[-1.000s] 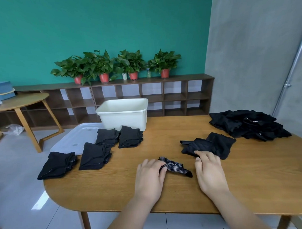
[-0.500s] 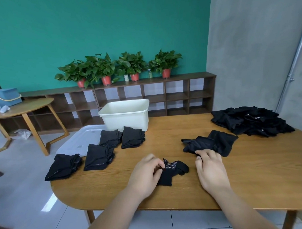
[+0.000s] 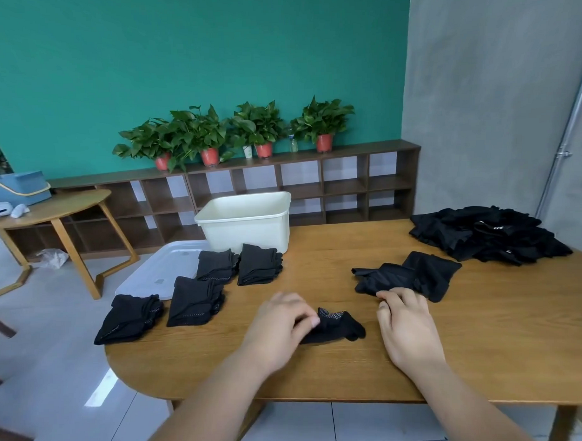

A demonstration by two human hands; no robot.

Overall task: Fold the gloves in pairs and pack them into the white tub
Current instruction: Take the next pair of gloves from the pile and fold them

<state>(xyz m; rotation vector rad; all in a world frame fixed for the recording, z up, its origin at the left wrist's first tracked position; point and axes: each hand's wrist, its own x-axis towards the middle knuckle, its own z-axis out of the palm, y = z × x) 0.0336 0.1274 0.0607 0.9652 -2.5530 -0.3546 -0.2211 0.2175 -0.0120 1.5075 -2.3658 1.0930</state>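
On the left part of a rounded light wooden table [image 3: 484, 329], four flat folded bundles of black fabric gloves [image 3: 195, 301], laid in two rows beside a flat white plastic lid [image 3: 159, 274]. Just behind them, a rectangular white plastic tub [image 3: 247, 228], standing open, its inside hidden from this angle, nothing showing above the rim.

Near the front edge, left hand [image 3: 280, 329], thumb and fingers curled round one end of a small black glove with white grip dots [image 3: 336, 324], doubled over on the tabletop. Just beside, right hand [image 3: 407, 325], palm down, fingers loosely bent, tips touching the near edge of a loose black glove pair [image 3: 410, 275]. Impossible to tell whether pinched or merely touched.

At far right, a large heap of unfolded black gloves [image 3: 488, 236].

Judged somewhere short of halfway: four bundles folded, a fifth being folded, none seen packed, the heap and all the packing left to do.
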